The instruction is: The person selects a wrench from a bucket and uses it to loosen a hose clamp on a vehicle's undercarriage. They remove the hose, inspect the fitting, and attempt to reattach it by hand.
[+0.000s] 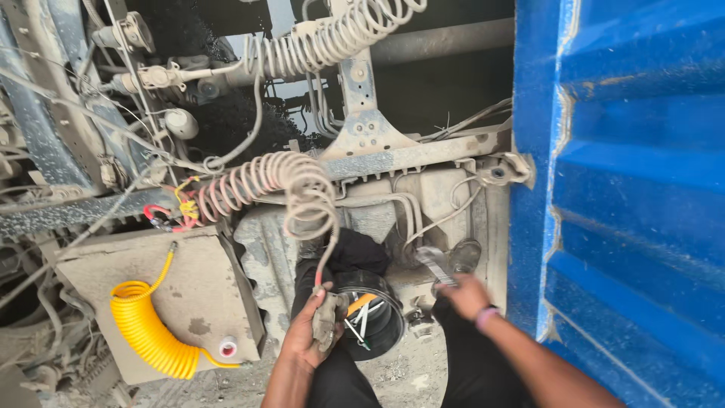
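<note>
Left hand [306, 332] clasps dusty hose coupling [326, 313]; right hand [464, 296] grips what looks like a wrench [436, 264].

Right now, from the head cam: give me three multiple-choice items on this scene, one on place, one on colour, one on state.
1. Where does the yellow hose lie?
A. left of the left hand
B. on the blue wall
C. in the right hand

2. What colour is the wall on the right?
A. red
B. blue
C. green

3. What is the right hand doing?
A. hanging free
B. gripping a wrench
C. holding the black tub

Answers:
1 A: the coil rests on the dusty box, left of the left hand.
2 B: the ribbed panel is blue.
3 B: its fingers close on the wrench, while the tub sits between the hands.
</note>
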